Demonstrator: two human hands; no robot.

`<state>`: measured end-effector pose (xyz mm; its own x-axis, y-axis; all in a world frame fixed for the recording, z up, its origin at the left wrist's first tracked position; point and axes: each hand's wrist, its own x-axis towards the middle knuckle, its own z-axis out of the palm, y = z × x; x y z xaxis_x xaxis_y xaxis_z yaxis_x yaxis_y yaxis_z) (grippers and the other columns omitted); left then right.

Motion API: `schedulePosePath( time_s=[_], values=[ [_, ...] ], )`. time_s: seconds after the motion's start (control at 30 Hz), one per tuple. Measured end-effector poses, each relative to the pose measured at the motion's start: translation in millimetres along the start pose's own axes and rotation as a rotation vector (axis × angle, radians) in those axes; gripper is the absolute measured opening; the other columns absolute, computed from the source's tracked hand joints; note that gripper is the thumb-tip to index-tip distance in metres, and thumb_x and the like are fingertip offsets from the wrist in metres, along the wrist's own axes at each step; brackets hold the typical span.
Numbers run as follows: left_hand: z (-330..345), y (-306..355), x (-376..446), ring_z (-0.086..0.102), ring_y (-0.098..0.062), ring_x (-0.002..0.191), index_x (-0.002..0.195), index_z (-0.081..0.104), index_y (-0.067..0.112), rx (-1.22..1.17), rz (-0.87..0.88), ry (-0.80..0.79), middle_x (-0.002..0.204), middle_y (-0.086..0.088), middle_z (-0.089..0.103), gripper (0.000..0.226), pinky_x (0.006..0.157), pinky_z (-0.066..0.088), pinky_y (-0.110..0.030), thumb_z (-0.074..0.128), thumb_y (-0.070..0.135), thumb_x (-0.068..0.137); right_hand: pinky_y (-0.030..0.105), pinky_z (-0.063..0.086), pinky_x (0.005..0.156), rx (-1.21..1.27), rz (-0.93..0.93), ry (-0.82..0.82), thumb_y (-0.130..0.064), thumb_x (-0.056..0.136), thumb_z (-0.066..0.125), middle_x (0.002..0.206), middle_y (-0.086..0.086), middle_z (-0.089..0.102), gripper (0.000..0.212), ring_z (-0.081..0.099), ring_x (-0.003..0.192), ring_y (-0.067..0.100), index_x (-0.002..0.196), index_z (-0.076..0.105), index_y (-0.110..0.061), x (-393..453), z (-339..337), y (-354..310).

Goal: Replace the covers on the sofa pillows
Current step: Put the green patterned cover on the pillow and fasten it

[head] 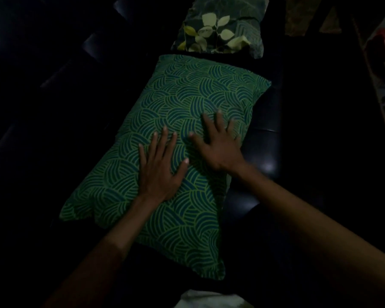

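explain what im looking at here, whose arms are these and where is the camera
This is a single picture from a camera worn on a person's head, looking forward and down, so the arms are the wearer's own. No robot is involved. The left hand and the right hand both rest flat, fingers spread, on a green patterned pillow lying on a dark sofa. Beyond it lies a leaf-print pillow. Neither hand grips anything. The room is dim, so little else can be made out.

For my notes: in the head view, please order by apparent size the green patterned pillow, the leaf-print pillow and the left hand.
1. green patterned pillow
2. leaf-print pillow, farther and partly cut off, so unsure
3. left hand
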<state>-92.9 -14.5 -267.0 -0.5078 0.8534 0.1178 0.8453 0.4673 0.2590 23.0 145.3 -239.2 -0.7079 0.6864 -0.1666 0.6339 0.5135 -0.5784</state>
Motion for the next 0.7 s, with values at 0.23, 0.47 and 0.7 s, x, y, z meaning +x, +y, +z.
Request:
schedulePosePath(
  time_s=[0.23, 0.47, 0.7],
  values=[
    [7.7, 13.8, -37.7, -0.008, -0.021, 0.155, 0.161, 0.007, 0.022, 0.023, 0.024, 0.009, 0.168, -0.003, -0.004, 0.077, 0.122, -0.004, -0.058, 0.025, 0.065, 0.099, 0.065, -0.005, 0.121, -0.013, -0.124, 0.108, -0.080, 0.092, 0.034, 0.166, -0.018, -0.022, 0.081, -0.031, 0.152, 0.024, 0.159, -0.001, -0.050, -30.8, 31.3, 27.7],
    [-17.8, -21.5, -9.2, -0.004, -0.011, 0.154, 0.160, 0.011, 0.031, -0.071, -0.051, 0.022, 0.168, 0.008, -0.002, 0.068, 0.124, 0.005, -0.048, 0.025, 0.062, 0.101, 0.064, -0.009, 0.120, -0.047, -0.109, 0.101, -0.080, 0.092, 0.035, 0.169, -0.009, -0.016, 0.083, -0.026, 0.153, 0.033, 0.161, 0.005, -0.044, -23.4, 18.7, 3.5],
    [2.4, -55.8, -38.5, -0.016, -0.013, 0.153, 0.156, -0.012, 0.042, -0.098, -0.352, -0.006, 0.166, 0.013, -0.013, 0.067, 0.123, -0.005, -0.051, 0.003, 0.068, 0.097, 0.067, -0.015, 0.117, -0.233, -0.248, 0.112, -0.081, 0.091, 0.025, 0.170, -0.009, -0.014, 0.084, -0.027, 0.153, 0.030, 0.161, 0.001, -0.042, -21.2, 39.0, -37.8]
  ],
)
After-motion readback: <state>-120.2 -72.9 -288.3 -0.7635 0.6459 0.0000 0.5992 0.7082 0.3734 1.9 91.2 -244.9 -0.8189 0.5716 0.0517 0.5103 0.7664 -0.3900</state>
